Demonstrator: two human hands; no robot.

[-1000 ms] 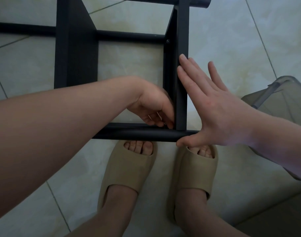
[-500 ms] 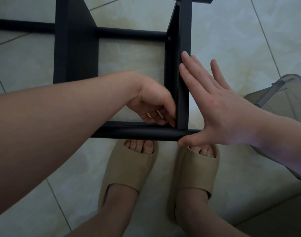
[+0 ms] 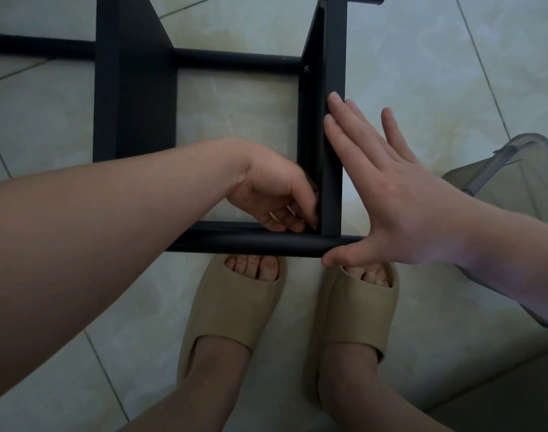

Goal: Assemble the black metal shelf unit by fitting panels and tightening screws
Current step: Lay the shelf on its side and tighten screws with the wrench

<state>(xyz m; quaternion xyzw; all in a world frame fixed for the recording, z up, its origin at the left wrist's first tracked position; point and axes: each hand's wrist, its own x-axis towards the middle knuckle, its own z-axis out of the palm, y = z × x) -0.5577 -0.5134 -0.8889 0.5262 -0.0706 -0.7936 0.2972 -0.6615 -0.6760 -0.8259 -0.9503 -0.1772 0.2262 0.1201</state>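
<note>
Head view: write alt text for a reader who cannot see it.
A right hand presses flat against a black shelf panel while the left hand, fingers curled, reaches its inner corner at the near bar. Tan sandals stand on pale tiles below.

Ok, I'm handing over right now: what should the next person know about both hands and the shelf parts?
Hands: right hand open, flat against the outer face of the right panel, thumb on the near tube. The left hand is between the panels, fingers curled at the corner where that panel meets the near tube; what they hold is hidden.
Parts: left panel crosses the far tube; its near end is hidden by the arm.
Done: a screw shows at the right panel's far joint.
Left: likely the near-corner screw; check it, then the other joints.
</note>
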